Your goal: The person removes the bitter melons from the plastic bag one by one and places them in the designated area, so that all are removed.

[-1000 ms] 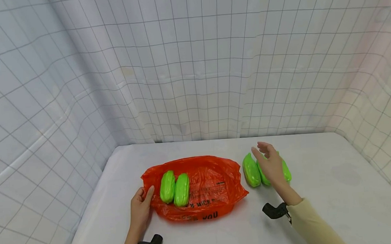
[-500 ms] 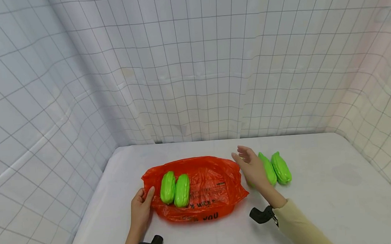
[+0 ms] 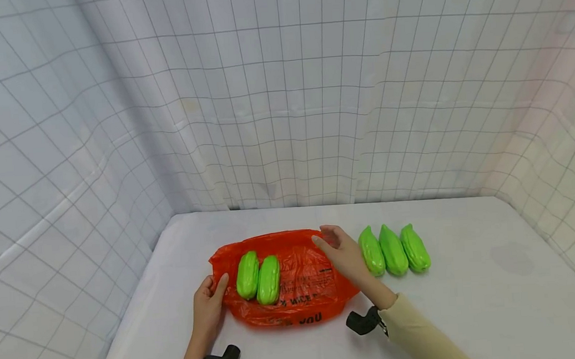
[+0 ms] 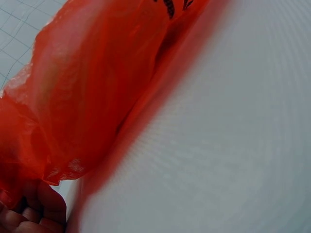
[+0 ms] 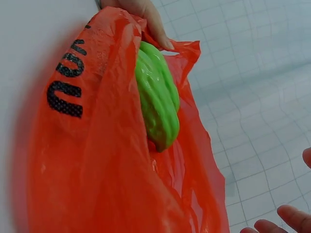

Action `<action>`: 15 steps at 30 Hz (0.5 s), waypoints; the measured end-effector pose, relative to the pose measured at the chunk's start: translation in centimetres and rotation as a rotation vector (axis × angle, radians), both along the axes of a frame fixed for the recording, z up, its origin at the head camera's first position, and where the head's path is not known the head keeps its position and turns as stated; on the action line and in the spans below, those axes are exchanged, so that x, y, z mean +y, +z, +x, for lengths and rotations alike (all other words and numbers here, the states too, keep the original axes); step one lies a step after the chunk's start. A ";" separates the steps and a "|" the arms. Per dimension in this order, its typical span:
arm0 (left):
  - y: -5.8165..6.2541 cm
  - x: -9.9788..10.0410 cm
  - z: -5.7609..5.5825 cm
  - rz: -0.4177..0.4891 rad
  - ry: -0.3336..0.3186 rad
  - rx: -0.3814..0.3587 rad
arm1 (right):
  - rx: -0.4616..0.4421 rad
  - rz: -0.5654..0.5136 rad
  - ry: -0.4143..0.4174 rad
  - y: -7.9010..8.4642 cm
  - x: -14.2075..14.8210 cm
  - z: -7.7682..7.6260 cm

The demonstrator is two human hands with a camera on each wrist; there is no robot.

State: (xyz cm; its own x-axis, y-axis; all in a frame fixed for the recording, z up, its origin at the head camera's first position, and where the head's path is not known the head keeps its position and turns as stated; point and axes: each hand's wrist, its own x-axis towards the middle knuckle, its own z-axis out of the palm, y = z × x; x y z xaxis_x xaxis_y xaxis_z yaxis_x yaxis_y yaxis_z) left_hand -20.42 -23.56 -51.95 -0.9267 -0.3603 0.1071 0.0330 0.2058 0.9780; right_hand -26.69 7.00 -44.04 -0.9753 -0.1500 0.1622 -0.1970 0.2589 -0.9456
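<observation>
A red plastic bag [image 3: 304,278] with black lettering lies spread on the table, its mouth gaping. Two glossy green ridged gourds [image 3: 268,280] rest side by side in its left part; one gourd [image 5: 158,97] shows through the mouth in the right wrist view. My left hand [image 3: 208,307] pinches the bag's left edge, and its curled fingers [image 4: 46,201] show below the red plastic in the left wrist view. Over the bag's right end is my right hand [image 3: 345,256], fingers loosely bent and spread, nothing between them.
Three more green gourds [image 3: 393,250] lie in a row on the white table [image 3: 474,277], right of the bag. White grid-patterned curtains [image 3: 273,119] stand behind the table and along both sides. A black wrist camera [image 3: 365,321] sits on the right wrist.
My right hand has moved left from above the row of gourds to over the bag's right end, uncovering all three. The left hand and the bag have stayed put.
</observation>
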 end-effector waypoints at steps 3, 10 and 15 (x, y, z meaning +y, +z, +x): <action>0.0 0.0 0.0 -0.005 0.006 -0.006 | -0.032 0.038 0.044 -0.3 -0.7 0.1; 0.2 0.1 0.0 -0.014 0.005 0.019 | -0.107 0.108 0.202 -0.3 -2.5 0.3; 0.3 0.0 0.1 0.005 -0.005 0.002 | -0.172 0.157 0.289 -0.3 -3.6 0.2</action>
